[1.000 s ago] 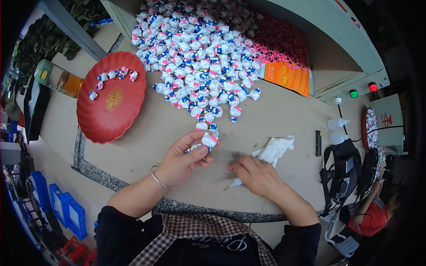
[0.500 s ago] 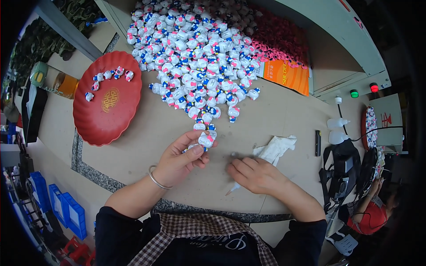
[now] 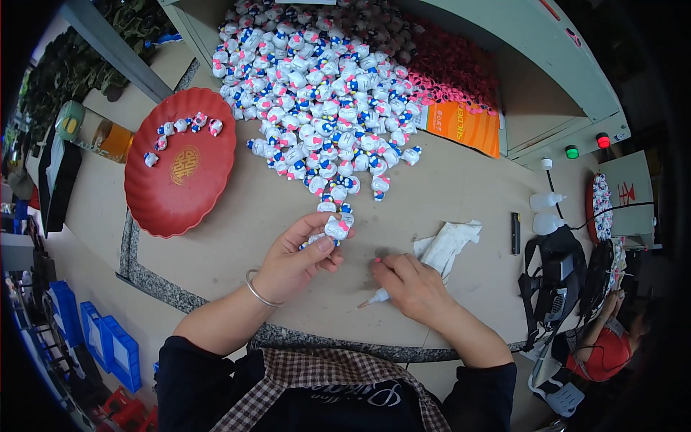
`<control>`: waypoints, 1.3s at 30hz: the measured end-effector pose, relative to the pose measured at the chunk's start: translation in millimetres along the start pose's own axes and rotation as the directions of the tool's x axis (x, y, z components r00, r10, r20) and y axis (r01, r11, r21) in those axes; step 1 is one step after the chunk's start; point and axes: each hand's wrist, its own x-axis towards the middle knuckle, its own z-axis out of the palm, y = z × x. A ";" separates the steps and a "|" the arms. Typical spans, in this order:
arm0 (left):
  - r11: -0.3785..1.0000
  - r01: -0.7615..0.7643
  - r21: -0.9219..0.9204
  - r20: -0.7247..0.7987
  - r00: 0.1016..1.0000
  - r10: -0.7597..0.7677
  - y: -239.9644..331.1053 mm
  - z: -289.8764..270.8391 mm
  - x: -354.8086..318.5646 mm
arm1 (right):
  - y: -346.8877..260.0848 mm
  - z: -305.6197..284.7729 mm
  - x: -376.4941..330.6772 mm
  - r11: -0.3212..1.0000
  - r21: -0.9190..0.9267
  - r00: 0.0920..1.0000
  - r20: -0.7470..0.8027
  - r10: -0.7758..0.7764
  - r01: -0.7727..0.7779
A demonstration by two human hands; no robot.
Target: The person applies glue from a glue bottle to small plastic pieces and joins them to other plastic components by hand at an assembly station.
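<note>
My left hand (image 3: 296, 253), wearing a bangle, pinches a small white figurine (image 3: 337, 227) with pink and blue parts. At least one more white figurine (image 3: 314, 240) shows against its fingers. To the right, my right hand (image 3: 419, 289) is low over the table, with a tiny pink piece (image 3: 378, 260) at its thumb and index tips. From under that palm sticks a white bottle with a pointed nozzle (image 3: 378, 296), its body mostly hidden. A crumpled white cloth (image 3: 450, 245) lies just beyond the right hand.
A big heap of figurines (image 3: 309, 101) spreads ahead, with a pile of pink pieces (image 3: 453, 90) beside an orange packet (image 3: 461, 129). On the left, a red scalloped tray (image 3: 176, 205) holds several figurines. Black tool (image 3: 515, 233), squeeze bottles (image 3: 548, 212) and a co-worker (image 3: 603, 353) are right.
My right hand has shifted slightly and turned, bringing the pink piece and more of the nozzle into sight. The left hand keeps the figurine in nearly the same place.
</note>
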 end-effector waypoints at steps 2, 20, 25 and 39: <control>1.000 0.001 -0.009 0.007 1.000 -0.001 -0.9 -0.7 1.4 | 5.0 0.6 0.6 1.000 0.004 1.000 -0.006 -0.008 0.008; 0.964 -0.067 0.257 0.217 0.976 0.010 -12.2 12.4 -4.9 | -14.5 -4.4 23.7 0.691 0.672 0.915 -0.048 0.401 -0.267; 0.958 -0.027 0.284 0.079 0.997 0.005 -11.6 6.7 -2.9 | -16.1 -16.1 15.5 0.313 0.878 0.724 0.054 0.688 -0.363; 0.901 -0.179 0.396 0.105 0.983 0.149 -15.3 12.1 -4.3 | -30.5 -10.8 17.6 0.324 0.886 0.811 0.093 0.577 -0.331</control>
